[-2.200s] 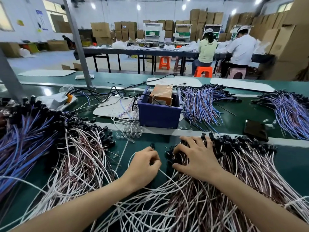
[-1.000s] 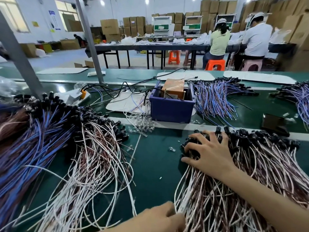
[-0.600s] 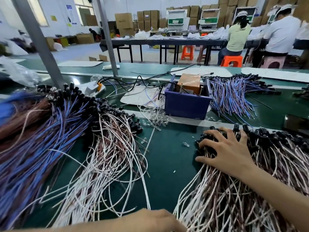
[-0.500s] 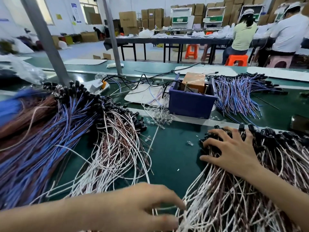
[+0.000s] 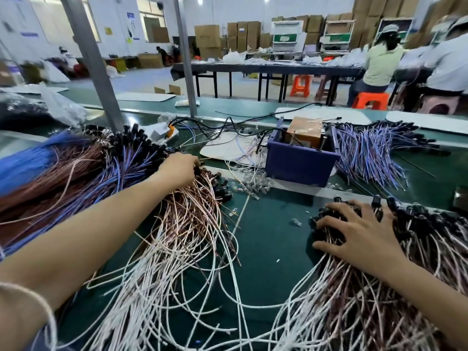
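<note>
Right hand (image 5: 359,234) lying at 3 o'clock, fingers (image 5: 331,221) spread, pressing right wire bundle (image 5: 354,312). Left hand (image 5: 179,168) resting at 10 o'clock on left wire pile (image 5: 187,224); its fingers curling under, grip hidden.

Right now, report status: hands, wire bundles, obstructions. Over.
Left hand on left wire bundle, grip unclear. Right hand flat on right wire bundle. Stray white wires between.

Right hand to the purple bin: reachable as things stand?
Probably yes. The right hand lies open on the right wire bundle, and only belt and a few loose bulbs sit between it and the purple bin.
</note>
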Demonstrator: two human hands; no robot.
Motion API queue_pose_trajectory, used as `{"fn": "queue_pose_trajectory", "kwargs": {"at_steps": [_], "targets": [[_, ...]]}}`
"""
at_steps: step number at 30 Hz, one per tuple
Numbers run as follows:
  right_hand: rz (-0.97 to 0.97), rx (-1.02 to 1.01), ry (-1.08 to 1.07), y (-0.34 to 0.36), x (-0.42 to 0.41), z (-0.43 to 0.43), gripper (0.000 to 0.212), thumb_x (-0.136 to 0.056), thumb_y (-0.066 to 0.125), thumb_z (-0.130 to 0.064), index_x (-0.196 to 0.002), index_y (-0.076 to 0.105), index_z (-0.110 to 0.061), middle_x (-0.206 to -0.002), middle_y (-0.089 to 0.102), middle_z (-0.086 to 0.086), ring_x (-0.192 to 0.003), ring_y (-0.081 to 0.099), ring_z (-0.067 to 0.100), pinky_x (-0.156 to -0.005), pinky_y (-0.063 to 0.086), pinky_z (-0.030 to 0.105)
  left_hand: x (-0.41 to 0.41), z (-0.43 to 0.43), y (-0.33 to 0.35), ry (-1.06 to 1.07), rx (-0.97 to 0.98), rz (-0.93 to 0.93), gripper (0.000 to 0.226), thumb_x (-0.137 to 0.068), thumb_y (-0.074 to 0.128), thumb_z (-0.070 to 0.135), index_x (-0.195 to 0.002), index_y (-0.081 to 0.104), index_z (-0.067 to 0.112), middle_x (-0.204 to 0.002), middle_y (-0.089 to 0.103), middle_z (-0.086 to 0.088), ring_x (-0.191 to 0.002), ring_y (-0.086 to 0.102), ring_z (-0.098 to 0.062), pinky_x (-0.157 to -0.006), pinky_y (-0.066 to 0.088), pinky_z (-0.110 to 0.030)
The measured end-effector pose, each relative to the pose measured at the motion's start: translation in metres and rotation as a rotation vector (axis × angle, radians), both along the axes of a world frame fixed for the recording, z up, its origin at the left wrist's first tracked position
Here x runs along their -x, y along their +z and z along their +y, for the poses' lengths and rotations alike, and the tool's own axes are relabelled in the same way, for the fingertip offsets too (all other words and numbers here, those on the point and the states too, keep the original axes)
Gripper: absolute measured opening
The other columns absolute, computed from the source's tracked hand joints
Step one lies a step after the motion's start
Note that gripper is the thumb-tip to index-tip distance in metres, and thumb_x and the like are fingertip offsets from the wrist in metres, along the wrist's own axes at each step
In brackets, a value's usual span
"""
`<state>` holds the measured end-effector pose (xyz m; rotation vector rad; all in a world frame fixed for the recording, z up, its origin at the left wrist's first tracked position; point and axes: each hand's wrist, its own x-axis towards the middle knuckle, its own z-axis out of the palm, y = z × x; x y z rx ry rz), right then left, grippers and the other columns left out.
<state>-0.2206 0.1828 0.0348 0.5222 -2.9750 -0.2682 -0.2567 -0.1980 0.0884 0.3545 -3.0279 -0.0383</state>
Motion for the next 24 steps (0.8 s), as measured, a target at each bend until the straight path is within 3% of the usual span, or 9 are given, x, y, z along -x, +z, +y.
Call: {"fn": "queue_pose_trajectory", "kwargs": {"at_steps": [4, 7, 10, 13, 17, 21, 24], "targets": [[-0.009, -0.02, -0.012, 0.001, -0.001, 0.0, 0.078, -0.061, 0.004, -0.09, -0.124, 0.039, -0.06, -0.151, 0.019, -0.022, -0.141, 0.01, 0.02, -0.11, 0.005, 0.06, 0.001, 0.0, 0.0, -0.007, -0.141, 0.144, 0.035, -0.088, 0.057, 0.006, -0.121, 0.064, 0.015, -0.123, 0.064, -0.011, -0.113, 0.057, -0.028, -0.094, 0.047, -0.035], [-0.023, -0.009, -0.009, 0.001, -0.002, 0.0, 0.069, -0.066, 0.012, -0.088, -0.123, 0.039, -0.06, -0.151, 0.019, -0.022, -0.141, 0.009, 0.02, -0.111, 0.004, 0.061, -0.003, 0.008, -0.001, -0.038, -0.34, 0.307, 0.037, -0.086, 0.063, 0.003, -0.122, 0.063, 0.012, -0.116, 0.067, -0.012, -0.106, 0.061, -0.025, -0.099, 0.046, -0.035], [-0.029, -0.003, -0.001, 0.002, -0.002, -0.001, 0.063, -0.071, 0.02, -0.087, -0.123, 0.041, -0.059, -0.152, 0.019, -0.022, -0.142, 0.009, 0.02, -0.11, 0.002, 0.061, -0.008, 0.019, 0.004, -0.064, -0.475, 0.505, 0.039, -0.086, 0.066, 0.002, -0.123, 0.06, 0.011, -0.109, 0.068, -0.011, -0.092, 0.063, -0.018, -0.09, 0.048, -0.027], [-0.017, -0.007, -0.001, 0.003, -0.002, -0.002, 0.06, -0.073, 0.023, -0.086, -0.123, 0.041, -0.058, -0.152, 0.019, -0.021, -0.142, 0.008, 0.021, -0.11, 0.001, 0.062, -0.01, 0.027, 0.019, -0.082, -0.575, 0.674, 0.039, -0.088, 0.064, 0.001, -0.126, 0.057, 0.009, -0.11, 0.066, -0.013, -0.095, 0.063, -0.018, -0.088, 0.047, -0.023], [-0.038, -0.019, 0.0, 0.004, -0.003, -0.001, 0.059, -0.075, 0.021, -0.085, -0.124, 0.039, -0.058, -0.153, 0.016, -0.021, -0.142, 0.006, 0.022, -0.109, 0.0, 0.063, -0.015, 0.034, 0.053, -0.053, -0.796, 0.972, 0.042, -0.091, 0.062, 0.006, -0.13, 0.051, 0.017, -0.103, 0.064, -0.002, -0.087, 0.062, -0.01, -0.077, 0.052, -0.019], [-0.063, -0.101, -0.02, 0.007, -0.007, -0.007, 0.053, -0.083, 0.024, -0.078, -0.132, 0.031, -0.059, -0.159, 0.0, -0.013, -0.145, -0.011, 0.035, -0.098, -0.02, 0.073, -0.029, 0.041, 0.091, -0.117, -1.042, 1.218, 0.038, -0.091, 0.063, 0.007, -0.119, 0.048, 0.027, -0.098, 0.065, 0.003, -0.08, 0.066, -0.002, -0.072, 0.059, -0.028], [-0.045, -0.184, 0.016, 0.018, -0.014, -0.019, 0.052, -0.09, 0.03, -0.069, -0.14, 0.021, -0.056, -0.16, -0.008, -0.005, -0.142, -0.02, 0.045, -0.093, -0.028, 0.073, -0.04, 0.059, 0.107, -0.228, -1.144, 1.246, 0.034, -0.091, 0.063, 0.007, -0.117, 0.048, 0.021, -0.105, 0.064, -0.002, -0.085, 0.068, -0.003, -0.07, 0.06, -0.03]]}}
